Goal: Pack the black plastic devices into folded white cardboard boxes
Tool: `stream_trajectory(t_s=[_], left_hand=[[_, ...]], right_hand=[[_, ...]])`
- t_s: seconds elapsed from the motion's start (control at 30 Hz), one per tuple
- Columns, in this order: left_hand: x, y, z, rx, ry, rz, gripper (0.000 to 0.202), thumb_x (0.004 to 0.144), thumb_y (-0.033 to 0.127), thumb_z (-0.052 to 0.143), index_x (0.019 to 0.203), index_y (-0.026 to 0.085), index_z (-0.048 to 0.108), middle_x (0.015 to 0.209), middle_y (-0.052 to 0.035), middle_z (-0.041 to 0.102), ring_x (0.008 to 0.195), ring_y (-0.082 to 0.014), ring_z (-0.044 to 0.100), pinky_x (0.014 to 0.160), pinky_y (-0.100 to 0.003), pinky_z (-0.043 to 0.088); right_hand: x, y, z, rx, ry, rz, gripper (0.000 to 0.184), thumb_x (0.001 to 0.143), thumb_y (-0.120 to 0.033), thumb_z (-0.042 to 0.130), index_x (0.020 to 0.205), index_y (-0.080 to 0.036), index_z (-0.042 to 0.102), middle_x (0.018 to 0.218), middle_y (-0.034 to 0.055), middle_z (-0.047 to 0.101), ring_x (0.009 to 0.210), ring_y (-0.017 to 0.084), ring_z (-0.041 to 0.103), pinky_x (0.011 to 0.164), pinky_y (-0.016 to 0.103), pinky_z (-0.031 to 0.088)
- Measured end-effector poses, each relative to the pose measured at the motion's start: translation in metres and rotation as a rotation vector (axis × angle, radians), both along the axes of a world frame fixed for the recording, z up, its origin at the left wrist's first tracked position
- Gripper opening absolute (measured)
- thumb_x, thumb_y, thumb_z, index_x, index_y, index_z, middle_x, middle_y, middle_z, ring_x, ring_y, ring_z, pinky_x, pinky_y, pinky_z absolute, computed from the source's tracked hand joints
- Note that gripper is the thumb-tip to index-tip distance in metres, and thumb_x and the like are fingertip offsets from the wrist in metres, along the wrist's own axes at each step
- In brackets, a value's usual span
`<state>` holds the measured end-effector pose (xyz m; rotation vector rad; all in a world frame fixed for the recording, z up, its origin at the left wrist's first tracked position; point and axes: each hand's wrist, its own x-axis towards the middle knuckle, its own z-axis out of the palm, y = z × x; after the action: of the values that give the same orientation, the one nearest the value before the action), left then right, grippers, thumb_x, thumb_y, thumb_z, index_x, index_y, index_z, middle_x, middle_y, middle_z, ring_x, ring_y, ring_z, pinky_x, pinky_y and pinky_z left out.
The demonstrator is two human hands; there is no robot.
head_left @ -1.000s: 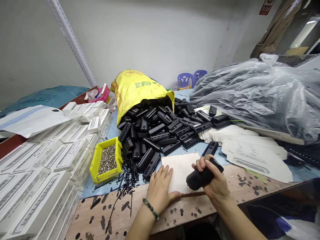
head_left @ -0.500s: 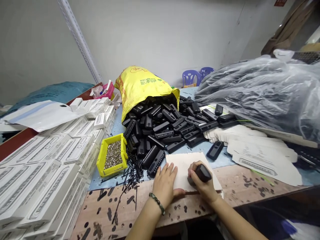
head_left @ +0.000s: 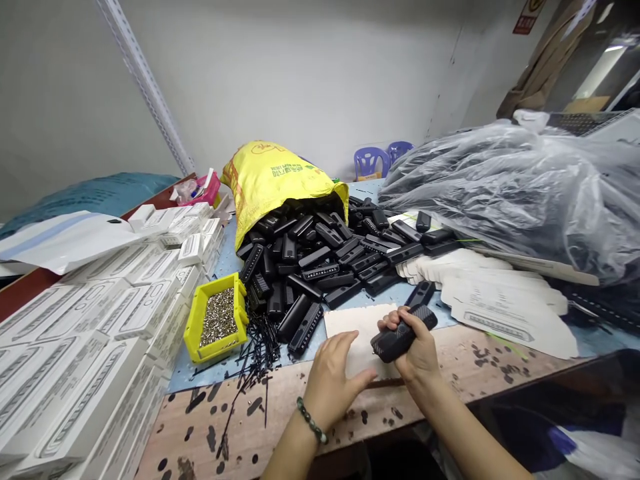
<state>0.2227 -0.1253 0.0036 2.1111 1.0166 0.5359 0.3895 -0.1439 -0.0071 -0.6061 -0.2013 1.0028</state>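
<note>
Just before the white pad (head_left: 360,320), spotted wood (head_left: 280,410) edged the bench, and anything let slip there could have rolled off. At the pad's near left side our left hand (head_left: 330,377) held nothing, its fingers loosely curved and spread, thumb apart; we could not tell whether any part of it touched the pad. With that palm not pressed flat, we judged, the pad could have skidded under a push. Over the pad's right part our right hand (head_left: 417,350) clasped a ribbed black case (head_left: 400,339), fingers wrapped round it, the case tilted with its left end lower. That single-handed hold seemed the weak point: a lax grip could have let the case twist or drop.

Well left of the pad, white boxes (head_left: 95,373) stood stacked, liable to slide if bumped. Nearer the pad on that side, thin black strips (head_left: 260,340) lay tangled beside a yellow bin (head_left: 193,333) of small metal pieces (head_left: 220,317); a wide sweep of the left arm could have tipped it and strewn them. Right of the pad, flat white cartons (head_left: 505,303) lay fanned, exposed to a stray right elbow. Beyond the pad, black cases (head_left: 345,267) were heaped loosely, and tugging one from underneath could have started a slide. Farther beyond the pad, a yellow sack (head_left: 280,170) lay open toward us, so a jolt could have spilled its contents.
</note>
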Motion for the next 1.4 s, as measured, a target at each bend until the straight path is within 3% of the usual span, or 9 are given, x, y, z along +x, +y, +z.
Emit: stream_trajectory(t_s=[0.13, 0.2, 0.27, 0.4, 0.57, 0.7, 0.97, 1.3, 1.4], left_hand=[[0.018, -0.009, 0.002, -0.343, -0.312, 0.008, 0.047, 0.081, 0.027, 0.064, 0.126, 0.02, 0.054, 0.118, -0.0074, 0.064, 0.1, -0.0181, 0.064, 0.091, -0.035, 0.054], [0.023, -0.009, -0.002, -0.245, -0.343, 0.068, 0.038, 0.082, 0.022, 0.06, 0.12, 0.019, 0.056, 0.115, -0.0071, 0.064, 0.095, -0.0175, 0.063, 0.087, -0.034, 0.055], [0.024, -0.01, -0.008, 0.056, -0.29, 0.101, 0.034, 0.084, 0.014, 0.054, 0.117, 0.019, 0.057, 0.114, -0.008, 0.062, 0.102, -0.0198, 0.06, 0.091, -0.038, 0.052], [0.013, -0.018, -0.008, 0.417, -0.187, -0.046, 0.042, 0.083, 0.008, 0.054, 0.123, 0.02, 0.051, 0.117, -0.0091, 0.059, 0.108, -0.0216, 0.056, 0.092, -0.041, 0.052], [-0.002, -0.02, 0.01, 0.307, -0.053, -0.028, 0.02, 0.085, 0.021, 0.061, 0.104, 0.02, 0.055, 0.094, -0.0024, 0.064, 0.087, -0.0175, 0.063, 0.074, -0.032, 0.054], [-0.004, -0.015, 0.01, 0.402, 0.071, -0.09, 0.003, 0.088, 0.021, 0.057, 0.09, 0.02, 0.059, 0.085, -0.0005, 0.066, 0.078, -0.0175, 0.064, 0.067, -0.03, 0.052], [-0.002, -0.021, 0.004, 0.622, 0.171, -0.143, 0.013, 0.089, 0.013, 0.048, 0.083, 0.019, 0.057, 0.075, -0.0005, 0.065, 0.069, -0.0188, 0.063, 0.06, -0.031, 0.052], [-0.004, -0.023, -0.002, 0.432, 0.147, -0.103, 0.006, 0.086, 0.018, 0.058, 0.092, 0.02, 0.06, 0.085, -0.001, 0.068, 0.08, -0.0205, 0.066, 0.068, -0.034, 0.055], [-0.008, -0.019, 0.0, 0.372, 0.089, -0.059, 0.022, 0.081, 0.019, 0.066, 0.102, 0.021, 0.06, 0.095, -0.002, 0.068, 0.088, -0.0211, 0.065, 0.076, -0.036, 0.055]], right_hand=[[-0.009, -0.001, 0.009, -0.021, 0.028, 0.078, 0.033, 0.065, -0.029, 0.079, 0.082, -0.02, 0.052, 0.069, -0.0048, 0.053, 0.06, 0.008, 0.05, 0.066, 0.023, 0.052], [-0.011, -0.002, 0.011, -0.143, 0.036, 0.074, 0.04, 0.063, -0.03, 0.082, 0.093, -0.022, 0.056, 0.086, -0.0013, 0.061, 0.074, 0.012, 0.06, 0.067, 0.026, 0.054], [-0.01, -0.003, 0.013, -0.274, 0.099, 0.083, 0.047, 0.062, -0.027, 0.084, 0.1, -0.022, 0.057, 0.102, 0.0021, 0.063, 0.089, 0.017, 0.064, 0.068, 0.028, 0.056], [-0.004, -0.01, 0.019, -0.311, 0.285, 0.101, 0.03, 0.07, -0.015, 0.077, 0.093, -0.017, 0.057, 0.085, -0.0006, 0.06, 0.075, 0.012, 0.062, 0.073, 0.031, 0.058], [-0.001, -0.017, 0.031, -0.191, 0.332, 0.054, 0.017, 0.077, -0.015, 0.071, 0.084, -0.017, 0.055, 0.074, -0.0041, 0.053, 0.064, 0.008, 0.054, 0.086, 0.042, 0.057], [-0.006, -0.019, 0.034, -0.138, 0.305, 0.062, 0.017, 0.076, -0.015, 0.07, 0.082, -0.016, 0.054, 0.073, -0.004, 0.051, 0.063, 0.007, 0.05, 0.085, 0.04, 0.058], [-0.011, -0.025, 0.032, -0.108, 0.233, 0.073, 0.031, 0.065, -0.009, 0.075, 0.085, -0.017, 0.053, 0.072, -0.004, 0.048, 0.064, 0.008, 0.049, 0.082, 0.038, 0.058], [-0.01, -0.033, 0.025, -0.103, 0.138, 0.075, 0.035, 0.061, -0.018, 0.08, 0.085, -0.018, 0.055, 0.078, -0.0028, 0.052, 0.071, 0.009, 0.052, 0.086, 0.039, 0.057], [-0.007, -0.034, 0.026, -0.08, 0.083, 0.055, 0.033, 0.061, -0.019, 0.079, 0.085, -0.019, 0.055, 0.078, -0.0029, 0.052, 0.071, 0.009, 0.053, 0.087, 0.038, 0.057]])
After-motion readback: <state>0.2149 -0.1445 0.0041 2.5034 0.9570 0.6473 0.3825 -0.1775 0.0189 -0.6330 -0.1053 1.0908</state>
